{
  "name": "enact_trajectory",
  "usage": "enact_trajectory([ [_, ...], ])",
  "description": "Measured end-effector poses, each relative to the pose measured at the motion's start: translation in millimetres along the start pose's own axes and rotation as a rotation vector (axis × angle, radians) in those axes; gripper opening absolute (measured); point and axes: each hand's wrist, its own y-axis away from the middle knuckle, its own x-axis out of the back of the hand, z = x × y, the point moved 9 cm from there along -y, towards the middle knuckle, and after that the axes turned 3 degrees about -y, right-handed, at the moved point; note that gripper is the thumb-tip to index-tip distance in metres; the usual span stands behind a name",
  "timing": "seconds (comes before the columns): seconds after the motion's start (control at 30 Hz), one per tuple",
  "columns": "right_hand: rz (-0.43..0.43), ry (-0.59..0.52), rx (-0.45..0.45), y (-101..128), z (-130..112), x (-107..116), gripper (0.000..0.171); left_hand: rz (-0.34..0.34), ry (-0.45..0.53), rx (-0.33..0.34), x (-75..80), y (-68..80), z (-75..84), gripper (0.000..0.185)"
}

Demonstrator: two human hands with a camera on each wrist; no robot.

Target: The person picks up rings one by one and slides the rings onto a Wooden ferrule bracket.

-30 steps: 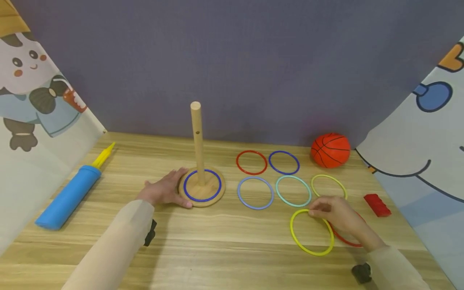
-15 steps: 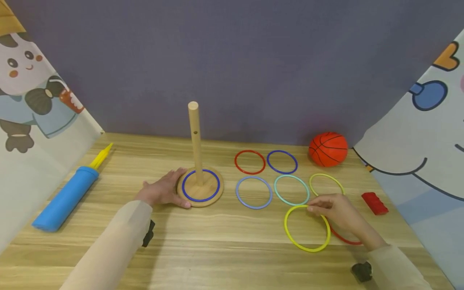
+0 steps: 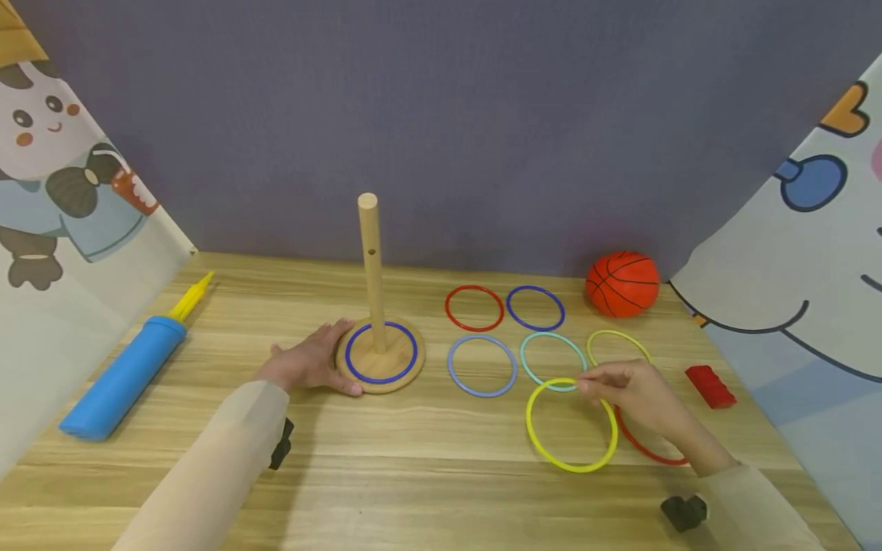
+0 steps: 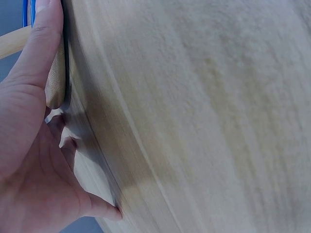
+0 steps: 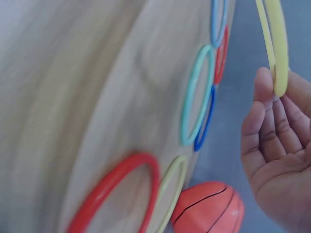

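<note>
- Wooden stand (image 3: 374, 283): upright, left of centre.
- Left hand (image 3: 311, 361): left of centre, thumb and fingers spread wide, holding the stand's edge.
- Right hand (image 3: 637, 394): lower right, thumb and fingertips pinching the yellow ring (image 3: 530, 421), which hangs right of centre.
- Dark-blue ring (image 3: 381, 381): lying on the stand.

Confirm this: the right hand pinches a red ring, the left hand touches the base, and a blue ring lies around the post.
Wrong colour: the right hand pinches a yellow ring, not a red one, as the head view shows. The left hand touches the base, and a blue ring lies around the post.
</note>
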Motion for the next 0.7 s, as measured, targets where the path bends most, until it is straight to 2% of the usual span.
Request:
enact_trajectory([
  [0.23, -0.018, -0.021, 0.050, -8.1, -32.5, -4.4, 0.017, 0.002, 0.002, -0.006, 0.6, 1.6, 0.7, 0.126],
  [0.7, -0.007, 0.068, 0.150, -39.5, -103.7, -6.0, 0.014, 0.006, 0.008, -0.011, 1.5, 2.9, 2.5, 0.125],
])
